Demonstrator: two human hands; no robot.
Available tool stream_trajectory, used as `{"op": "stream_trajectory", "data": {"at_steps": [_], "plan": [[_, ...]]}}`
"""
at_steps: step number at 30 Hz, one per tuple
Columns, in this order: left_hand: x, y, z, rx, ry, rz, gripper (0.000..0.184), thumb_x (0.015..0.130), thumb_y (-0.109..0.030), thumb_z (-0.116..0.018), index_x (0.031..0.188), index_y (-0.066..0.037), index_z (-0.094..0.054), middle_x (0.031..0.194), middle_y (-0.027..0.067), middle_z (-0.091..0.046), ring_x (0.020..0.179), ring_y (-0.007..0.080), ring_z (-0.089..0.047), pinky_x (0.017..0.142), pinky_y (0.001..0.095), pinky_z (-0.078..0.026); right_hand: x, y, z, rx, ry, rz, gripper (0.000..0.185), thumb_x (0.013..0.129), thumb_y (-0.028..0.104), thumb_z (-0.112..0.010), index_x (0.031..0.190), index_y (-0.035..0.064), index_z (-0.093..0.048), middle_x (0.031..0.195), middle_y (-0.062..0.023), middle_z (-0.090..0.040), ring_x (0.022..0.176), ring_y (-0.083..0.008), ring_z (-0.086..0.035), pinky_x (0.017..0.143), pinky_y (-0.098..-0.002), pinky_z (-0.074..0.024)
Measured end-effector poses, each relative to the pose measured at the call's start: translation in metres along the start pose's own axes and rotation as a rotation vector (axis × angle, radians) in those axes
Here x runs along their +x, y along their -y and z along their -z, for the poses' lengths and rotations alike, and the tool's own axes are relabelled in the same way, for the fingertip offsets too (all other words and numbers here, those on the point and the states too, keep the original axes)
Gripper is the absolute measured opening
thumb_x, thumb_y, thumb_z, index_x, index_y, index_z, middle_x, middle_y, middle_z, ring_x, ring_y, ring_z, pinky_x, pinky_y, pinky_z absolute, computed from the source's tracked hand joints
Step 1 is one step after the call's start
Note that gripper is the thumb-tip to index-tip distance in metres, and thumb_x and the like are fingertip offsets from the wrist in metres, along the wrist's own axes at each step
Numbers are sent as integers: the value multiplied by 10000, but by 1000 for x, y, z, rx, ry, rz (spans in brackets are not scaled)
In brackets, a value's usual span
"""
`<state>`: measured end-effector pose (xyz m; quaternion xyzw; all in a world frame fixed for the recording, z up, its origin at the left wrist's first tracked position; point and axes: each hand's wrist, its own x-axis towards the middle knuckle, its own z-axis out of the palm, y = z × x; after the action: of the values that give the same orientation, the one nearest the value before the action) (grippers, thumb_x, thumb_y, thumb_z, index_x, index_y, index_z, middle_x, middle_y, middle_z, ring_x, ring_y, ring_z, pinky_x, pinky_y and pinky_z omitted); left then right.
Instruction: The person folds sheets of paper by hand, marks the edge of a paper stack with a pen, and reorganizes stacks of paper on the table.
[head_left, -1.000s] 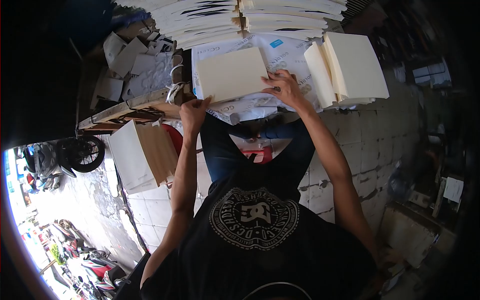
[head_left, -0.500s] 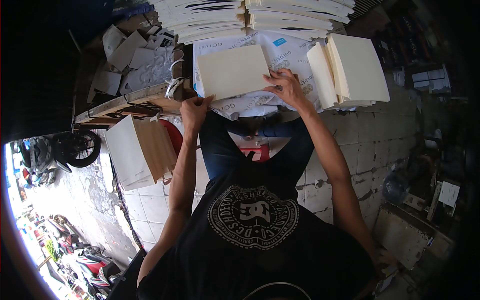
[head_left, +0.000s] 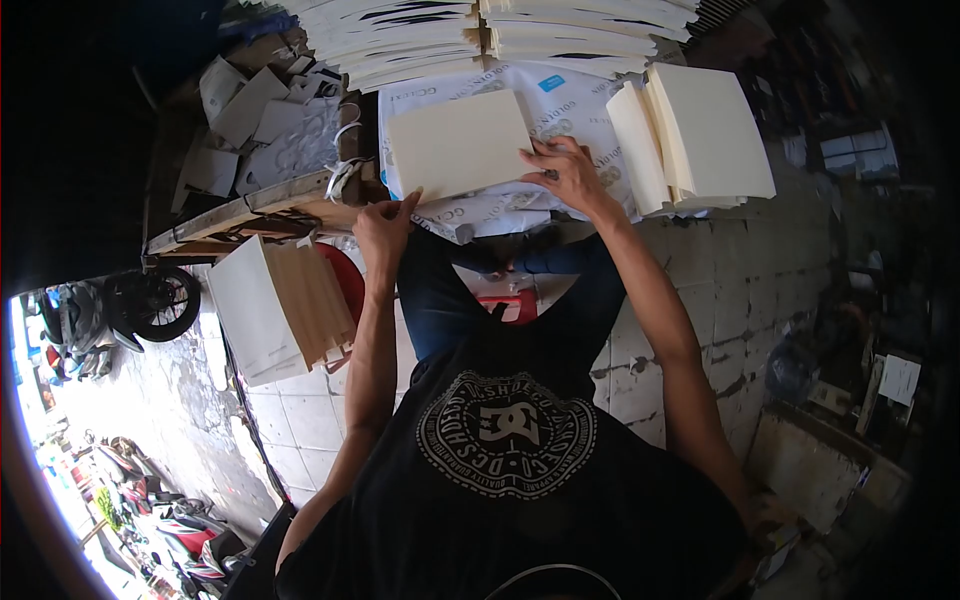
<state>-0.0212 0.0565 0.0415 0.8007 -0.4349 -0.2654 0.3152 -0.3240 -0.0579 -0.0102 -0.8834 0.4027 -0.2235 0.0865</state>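
Note:
A cream paper sheet or thin stack of sheets (head_left: 460, 145) lies flat in front of me on printed white wrapping paper (head_left: 590, 120). My left hand (head_left: 385, 230) is closed in a pinch at its near left corner, thumb and finger together on the paper. At the right edge, my right hand (head_left: 568, 178) grips the paper with bent fingers; part of the grip is hidden. Right of that hand stands a thick pile of cream folded paper (head_left: 710, 135).
Tall paper stacks (head_left: 580, 30) line the table's far side. Left is a wooden bin (head_left: 250, 215) of paper scraps. Another paper pile (head_left: 285, 310) rests on a red stool (head_left: 345, 275) by my left arm. Motorcycles (head_left: 150, 300) stand outside on the left.
The view has shifted slightly. Both hands keep nearly the same places at the paper's left corner and right edge, and the paper stays flat.

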Motion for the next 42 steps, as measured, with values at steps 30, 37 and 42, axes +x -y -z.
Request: {"op": "stream_trajectory", "data": {"at_steps": [30,37,42], "plan": [[23,54,-7,-65,-75,-648,158,751,-84,-799,876,-4,-746,881,104,-724,805,237,-709,754,318,-545,1,1,1,2,12,3,464,798,429,-725,1217,237,-675,1267,52,-651,1104,-227,-508,902,-421,-389],[24,56,-8,-185,51,-324,162,788,-128,-801,859,3,-737,847,78,-722,756,118,-662,694,266,-509,-2,-2,-3,9,24,-12,468,808,450,-714,1224,237,-675,1276,-12,-643,1170,-243,-492,934,-432,-384],[29,64,-15,-272,85,-76,417,843,-378,-749,957,23,-731,809,129,-707,778,169,-655,737,307,-506,-5,32,12,-118,42,-62,681,788,489,-733,1364,177,-546,1456,-109,-465,1296,-297,-423,969,-503,-369]]}}
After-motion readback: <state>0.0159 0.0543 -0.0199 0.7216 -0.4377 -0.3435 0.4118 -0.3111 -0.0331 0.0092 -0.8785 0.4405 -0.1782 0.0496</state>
